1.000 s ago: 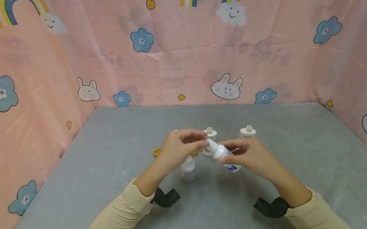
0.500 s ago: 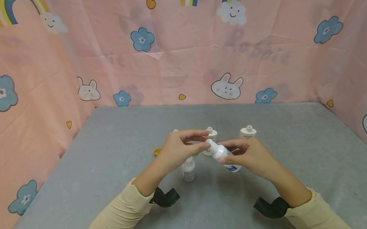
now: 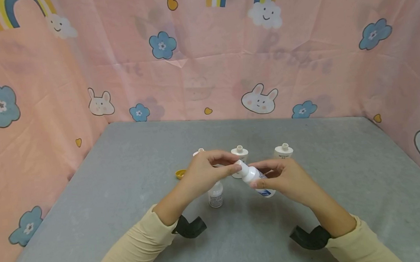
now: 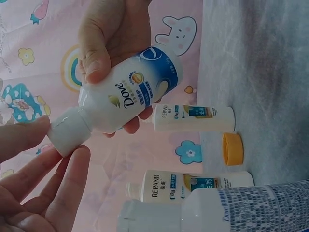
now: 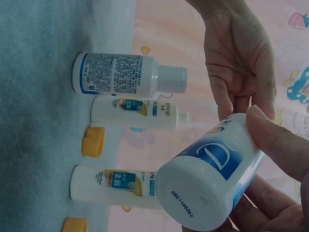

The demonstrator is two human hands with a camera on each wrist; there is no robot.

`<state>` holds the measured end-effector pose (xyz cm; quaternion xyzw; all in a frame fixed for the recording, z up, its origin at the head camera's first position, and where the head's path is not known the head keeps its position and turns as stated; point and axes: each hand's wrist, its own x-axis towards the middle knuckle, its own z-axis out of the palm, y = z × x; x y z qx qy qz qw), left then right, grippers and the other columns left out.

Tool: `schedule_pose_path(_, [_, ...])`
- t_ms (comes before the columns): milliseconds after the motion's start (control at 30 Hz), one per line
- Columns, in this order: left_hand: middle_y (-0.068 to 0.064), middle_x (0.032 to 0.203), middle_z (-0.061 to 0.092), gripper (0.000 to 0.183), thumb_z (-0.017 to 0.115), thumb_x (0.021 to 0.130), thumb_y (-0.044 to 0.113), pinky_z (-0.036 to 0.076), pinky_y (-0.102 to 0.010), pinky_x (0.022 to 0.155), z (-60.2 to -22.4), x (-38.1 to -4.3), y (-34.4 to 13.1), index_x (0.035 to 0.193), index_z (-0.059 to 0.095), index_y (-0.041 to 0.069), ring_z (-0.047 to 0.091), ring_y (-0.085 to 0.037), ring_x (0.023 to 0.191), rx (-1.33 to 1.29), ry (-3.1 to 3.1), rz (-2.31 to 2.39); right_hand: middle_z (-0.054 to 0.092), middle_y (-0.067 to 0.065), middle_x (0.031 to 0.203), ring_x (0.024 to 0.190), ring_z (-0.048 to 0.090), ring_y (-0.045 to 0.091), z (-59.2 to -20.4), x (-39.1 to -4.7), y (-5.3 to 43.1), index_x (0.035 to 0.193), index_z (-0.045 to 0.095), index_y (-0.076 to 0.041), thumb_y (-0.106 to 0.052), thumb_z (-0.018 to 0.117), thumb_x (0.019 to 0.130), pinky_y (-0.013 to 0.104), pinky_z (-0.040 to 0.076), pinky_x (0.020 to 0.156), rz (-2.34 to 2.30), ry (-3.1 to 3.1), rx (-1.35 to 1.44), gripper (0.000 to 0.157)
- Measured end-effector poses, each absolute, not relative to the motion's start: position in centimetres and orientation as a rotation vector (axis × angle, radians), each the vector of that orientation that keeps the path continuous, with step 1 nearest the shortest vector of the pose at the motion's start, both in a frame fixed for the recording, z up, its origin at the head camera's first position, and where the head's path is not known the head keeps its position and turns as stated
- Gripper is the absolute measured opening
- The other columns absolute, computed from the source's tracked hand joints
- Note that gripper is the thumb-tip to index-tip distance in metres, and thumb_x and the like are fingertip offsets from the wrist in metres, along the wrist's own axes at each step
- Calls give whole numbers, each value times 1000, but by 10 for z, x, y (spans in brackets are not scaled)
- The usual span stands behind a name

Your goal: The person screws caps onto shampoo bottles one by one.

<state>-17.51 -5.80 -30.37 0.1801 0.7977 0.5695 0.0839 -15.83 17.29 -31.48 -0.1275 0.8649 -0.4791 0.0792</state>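
Note:
A small white Dove bottle [image 3: 253, 177] with a blue label is held tilted above the table, its capped end up and to the left. My right hand [image 3: 287, 178] grips its body between thumb and fingers. My left hand [image 3: 204, 173] pinches the white cap [image 4: 70, 130], which sits on the bottle's neck. A second white Dove bottle [image 5: 116, 75], capped, stands on the table below my left hand, its printed back showing in the right wrist view. In the head view my left hand partly covers it.
Behind the hands stand white Repand bottles without caps: one right [image 3: 284, 151], one in the middle [image 3: 240, 153], one left [image 3: 198, 152], mostly hidden. A yellow cap [image 3: 180, 174] lies at the left. The grey tabletop [image 3: 124, 176] meets pink patterned cloth [image 3: 205, 81] at the back.
My left fingers have shifted slightly round the cap. The right hand and the bottle stay nearly where they were.

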Motion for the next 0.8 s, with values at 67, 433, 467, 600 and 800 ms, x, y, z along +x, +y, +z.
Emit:
schedule_pose_path(67, [-4, 107, 75, 29, 77, 88, 22, 58, -26, 78, -304, -175, -58, 115, 75, 12, 70, -17, 96, 550, 2371, 1698, 68, 16, 116, 91, 67, 22, -315, -158, 173, 124, 70, -7, -31, 81, 83, 32, 57, 74, -1432, 2588, -381, 49])
schedule_pose_path(433, [-2, 120, 72, 39, 76, 89, 23, 59, -29, 85, -305, -177, -60, 126, 69, 14, 69, -15, 107, 571, 2330, 1715, 70, 15, 113, 90, 67, 22, -315, -158, 173, 123, 70, -6, -29, 82, 83, 32, 57, 74, -1444, 2585, -395, 48])
schedule_pose_path(467, [-1, 116, 73, 36, 76, 88, 24, 58, -28, 83, -306, -177, -59, 122, 71, 15, 69, -14, 103, 553, 2348, 1709, 70, 15, 113, 90, 67, 22, -315, -158, 173, 123, 70, -6, -29, 82, 83, 32, 57, 74, -1443, 2585, -396, 47])
schedule_pose_path(600, [1, 104, 75, 25, 77, 88, 25, 57, -27, 79, -307, -177, -58, 111, 75, 18, 69, -11, 93, 517, 2378, 1693, 70, 16, 113, 89, 67, 22, -314, -158, 172, 123, 70, -5, -28, 82, 83, 32, 57, 74, -1443, 2580, -395, 47])
schedule_pose_path(800, [0, 105, 75, 27, 76, 89, 24, 57, -26, 77, -306, -176, -59, 114, 75, 16, 68, -12, 92, 574, 2388, 1658, 69, 16, 112, 89, 68, 22, -313, -157, 172, 123, 70, -5, -28, 82, 83, 32, 57, 74, -1451, 2564, -388, 47])
